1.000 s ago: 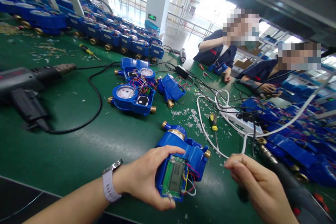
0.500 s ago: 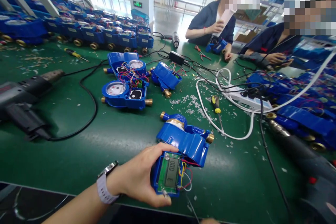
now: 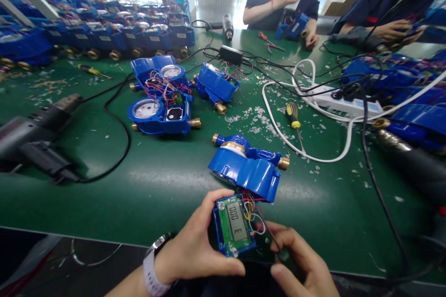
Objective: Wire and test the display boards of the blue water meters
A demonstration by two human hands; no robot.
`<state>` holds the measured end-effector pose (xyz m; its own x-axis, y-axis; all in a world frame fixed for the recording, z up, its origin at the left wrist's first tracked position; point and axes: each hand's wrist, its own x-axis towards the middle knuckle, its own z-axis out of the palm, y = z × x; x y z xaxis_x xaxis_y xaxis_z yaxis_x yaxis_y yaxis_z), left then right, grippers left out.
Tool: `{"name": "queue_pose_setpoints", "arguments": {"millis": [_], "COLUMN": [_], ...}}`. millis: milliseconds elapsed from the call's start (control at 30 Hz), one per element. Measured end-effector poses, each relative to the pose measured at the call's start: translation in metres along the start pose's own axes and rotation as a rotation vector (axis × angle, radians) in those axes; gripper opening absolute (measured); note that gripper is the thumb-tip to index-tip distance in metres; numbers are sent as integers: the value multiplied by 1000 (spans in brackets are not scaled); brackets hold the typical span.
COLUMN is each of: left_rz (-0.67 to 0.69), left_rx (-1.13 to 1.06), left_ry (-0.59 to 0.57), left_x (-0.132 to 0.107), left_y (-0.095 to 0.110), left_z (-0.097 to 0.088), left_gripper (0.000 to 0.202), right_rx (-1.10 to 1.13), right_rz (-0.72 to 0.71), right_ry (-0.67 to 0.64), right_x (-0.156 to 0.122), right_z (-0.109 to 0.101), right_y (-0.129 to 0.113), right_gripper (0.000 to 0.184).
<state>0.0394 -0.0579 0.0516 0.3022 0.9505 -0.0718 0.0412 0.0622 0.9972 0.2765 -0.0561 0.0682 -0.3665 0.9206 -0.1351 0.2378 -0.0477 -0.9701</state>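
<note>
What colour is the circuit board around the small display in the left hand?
The circuit board is green; the head view, the only one, shows it clearly.

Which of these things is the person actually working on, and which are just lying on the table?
In hand: display board, held by left hand; coloured wires at right hand; blue meter they run into.
Lying about: drill, yellow screwdriver, power strip, opened meters.

The meter (image 3: 244, 171) has a glossy blue plastic shell with shiny brass fittings. The board (image 3: 234, 225) at its 6 o'clock is green with a dull grey display. The worktop (image 3: 156, 185) is smooth matt green; the drill (image 3: 31, 134) at 9 o'clock is matt dark plastic.
</note>
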Motion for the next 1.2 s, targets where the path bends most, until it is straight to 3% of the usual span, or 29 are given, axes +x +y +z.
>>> {"name": "queue_pose_setpoints", "arguments": {"millis": [100, 200, 367, 500, 700, 867, 1033, 1200], "left_rz": [-22, -66, -159, -219, -186, -138, -221, -242], "left_rx": [-56, -206, -342, -375, -347, -342, -361, -381], "left_ry": [4, -101, -336, -439, -637, -776, -851, -878], "left_x": [-2, 1, 15, 29, 50, 63, 64, 54], "left_y": [3, 7, 7, 8, 12, 17, 18, 9], "left_z": [9, 9, -4, -10, -7, 5, 5, -8], "left_gripper": [97, 89, 71, 62, 96, 100, 114, 118], "right_rx": [74, 122, 156, 163, 225, 255, 55, -213], "right_rz": [34, 54, 60, 61, 41, -6, -71, -124], "right_ry": [87, 181, 15, -88, -171, -193, -122, -36], "right_x": [7, 15, 28, 32, 38, 42, 32, 4], "right_z": [18, 22, 2, -11, -16, -15, -29, -55], "right_y": [5, 8, -1, -7, -3, 1, -3, -5], "right_gripper": [28, 25, 25, 25, 22, 19, 9, 29]}}
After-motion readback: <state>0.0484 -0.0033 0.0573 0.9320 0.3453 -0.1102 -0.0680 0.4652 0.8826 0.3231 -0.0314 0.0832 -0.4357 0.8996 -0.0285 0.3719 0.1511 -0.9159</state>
